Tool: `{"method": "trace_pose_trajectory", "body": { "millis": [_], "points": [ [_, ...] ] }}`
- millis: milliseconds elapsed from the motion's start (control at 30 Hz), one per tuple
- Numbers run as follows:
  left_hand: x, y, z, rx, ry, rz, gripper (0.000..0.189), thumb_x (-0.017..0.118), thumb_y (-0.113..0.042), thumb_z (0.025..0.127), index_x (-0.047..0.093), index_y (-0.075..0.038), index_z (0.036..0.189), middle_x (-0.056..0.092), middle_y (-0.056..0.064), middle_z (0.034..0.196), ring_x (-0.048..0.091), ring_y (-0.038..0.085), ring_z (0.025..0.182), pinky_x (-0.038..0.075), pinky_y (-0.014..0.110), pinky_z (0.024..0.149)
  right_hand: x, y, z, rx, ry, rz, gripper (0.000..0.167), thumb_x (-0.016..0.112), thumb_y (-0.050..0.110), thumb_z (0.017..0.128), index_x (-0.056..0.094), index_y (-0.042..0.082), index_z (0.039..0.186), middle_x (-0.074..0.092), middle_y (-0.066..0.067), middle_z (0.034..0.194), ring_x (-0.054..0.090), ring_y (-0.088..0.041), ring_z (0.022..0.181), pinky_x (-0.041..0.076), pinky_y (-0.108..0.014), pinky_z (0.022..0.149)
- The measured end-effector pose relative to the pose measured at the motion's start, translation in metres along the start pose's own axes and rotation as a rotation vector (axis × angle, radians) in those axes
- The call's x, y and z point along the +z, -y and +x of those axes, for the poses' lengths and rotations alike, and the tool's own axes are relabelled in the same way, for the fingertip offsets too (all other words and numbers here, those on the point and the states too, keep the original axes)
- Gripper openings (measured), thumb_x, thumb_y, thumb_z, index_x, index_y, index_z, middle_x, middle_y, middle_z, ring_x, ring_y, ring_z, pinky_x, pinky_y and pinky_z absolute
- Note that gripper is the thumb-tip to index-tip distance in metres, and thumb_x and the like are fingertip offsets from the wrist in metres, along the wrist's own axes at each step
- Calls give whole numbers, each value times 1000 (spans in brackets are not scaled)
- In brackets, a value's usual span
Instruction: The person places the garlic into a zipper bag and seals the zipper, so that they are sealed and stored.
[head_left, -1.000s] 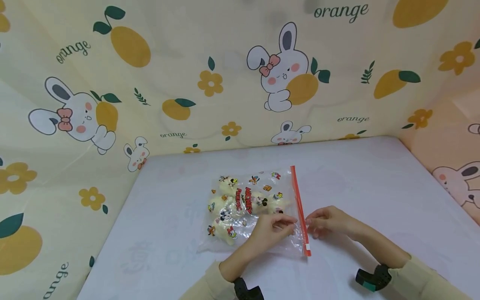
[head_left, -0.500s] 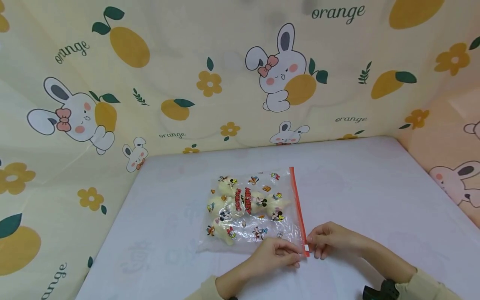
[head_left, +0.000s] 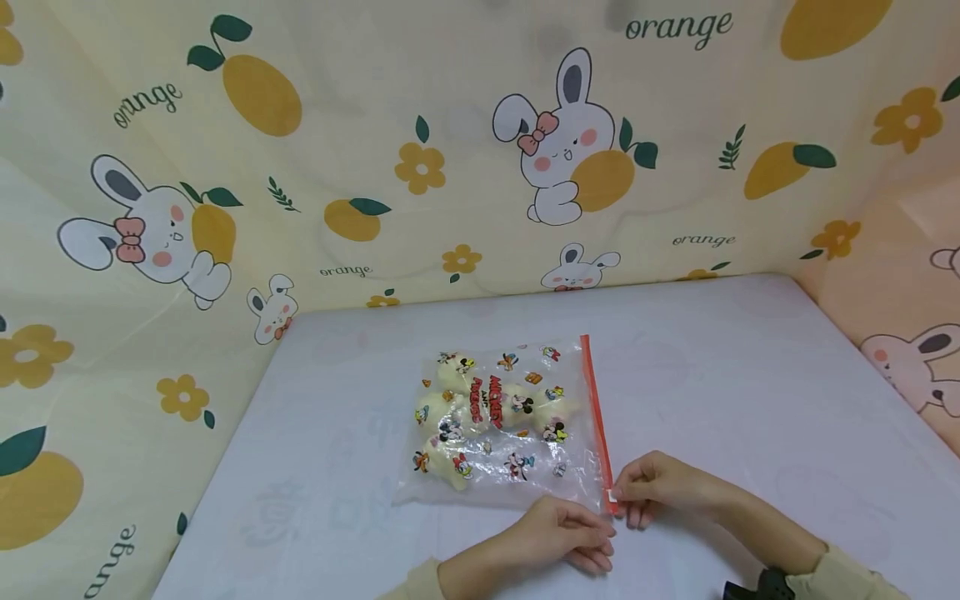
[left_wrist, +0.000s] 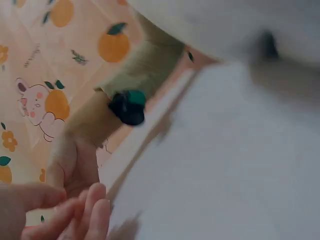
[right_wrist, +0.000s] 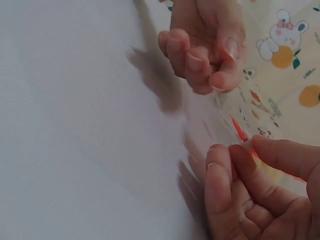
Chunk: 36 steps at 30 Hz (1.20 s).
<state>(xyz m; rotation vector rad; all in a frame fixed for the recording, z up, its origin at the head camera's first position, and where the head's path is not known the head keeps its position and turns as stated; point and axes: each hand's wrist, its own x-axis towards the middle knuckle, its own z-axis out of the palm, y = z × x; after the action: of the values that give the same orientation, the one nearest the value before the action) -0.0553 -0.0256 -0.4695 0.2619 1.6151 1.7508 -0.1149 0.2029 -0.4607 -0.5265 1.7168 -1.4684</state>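
A clear zip bag (head_left: 480, 483) printed with cartoon figures lies flat, several pale cream lumpy things (head_left: 450, 408) inside it. Its red zip strip (head_left: 595, 392) runs down the right side, with a white slider (head_left: 612, 496) at the near end. Thumb and index finger of my right hand (head_left: 663, 487) pinch that slider; the right wrist view shows the slider (right_wrist: 247, 145) between the fingertips. Just below the bag's near right corner is my left hand (head_left: 558, 537), fingers loosely bent around nothing. From the right wrist, the left hand (right_wrist: 207, 45) appears above the red strip.
The bag lies on a white table (head_left: 337, 375). Behind it and at the sides hangs a cream cloth (head_left: 450, 108) printed with rabbits and oranges. A black wrist camera (head_left: 761, 585) sits at the right sleeve.
Both hands have moved down along the red strip to its near end. The right hand has taken hold of the slider; the left has drawn off the bag toward the near side. The bag stays put.
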Motion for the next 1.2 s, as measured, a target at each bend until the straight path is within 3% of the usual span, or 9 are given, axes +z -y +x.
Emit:
{"method": "trace_pose_trajectory", "body": {
  "millis": [200,400,467,533,667,767,833,1000,1200],
  "points": [
    [-3,-3,6,-109,-67,-98,31,59,-17,95,66,8,112,70,27,106,75,22,90,62,34,82,1,4,10,-29,-27,-5,43,57,14,96,51,-28,100,67,12,66,61,2,60,53,-12,57],
    [-5,-2,13,-118,-150,-239,31,60,-16,94,65,8,112,74,16,97,74,15,87,60,34,88,2,8,24,-27,-73,-61,38,56,12,96,54,-26,99,64,11,66,59,1,59,52,-13,57],
    [-6,-2,15,-108,-189,-288,30,59,-15,94,65,8,113,75,12,95,73,14,87,60,35,89,1,11,28,-24,-83,-75,36,55,12,96,55,-24,100,63,10,66,58,1,58,52,-13,57],
    [-8,-3,17,-96,-221,-324,30,58,-14,95,64,9,113,74,16,97,73,13,86,60,35,90,0,13,33,-20,-90,-77,35,55,12,96,55,-23,101,62,9,66,57,0,58,52,-13,57],
    [-13,-5,20,-82,-256,-369,31,56,-15,96,62,9,114,75,14,93,73,23,97,59,36,92,-2,18,39,-17,-96,-74,35,55,13,96,56,-22,103,63,9,66,57,-1,58,52,-14,57],
    [-14,-7,20,-84,-265,-385,32,56,-17,96,62,8,116,75,5,85,70,29,106,58,35,93,-2,20,40,-6,-97,-75,35,55,13,96,56,-22,103,63,9,66,57,-1,59,52,-14,57],
    [-14,-7,20,-84,-267,-400,33,55,-18,96,62,8,116,74,3,83,72,27,103,58,34,94,-2,20,40,10,-96,-72,35,56,14,96,57,-21,103,63,9,67,57,-1,59,52,-14,57],
    [-13,-6,20,-90,-275,-423,32,56,-18,96,62,8,114,73,0,81,73,20,97,59,31,92,0,20,40,31,-82,-58,37,57,15,95,56,-21,103,63,9,68,57,-1,59,53,-13,56],
    [-11,-6,20,-92,-285,-432,31,57,-18,95,63,8,112,75,1,83,71,25,104,59,29,91,2,19,40,40,-71,-60,39,58,16,95,55,-22,100,62,9,66,58,-1,58,53,-14,56]
  ]
}}
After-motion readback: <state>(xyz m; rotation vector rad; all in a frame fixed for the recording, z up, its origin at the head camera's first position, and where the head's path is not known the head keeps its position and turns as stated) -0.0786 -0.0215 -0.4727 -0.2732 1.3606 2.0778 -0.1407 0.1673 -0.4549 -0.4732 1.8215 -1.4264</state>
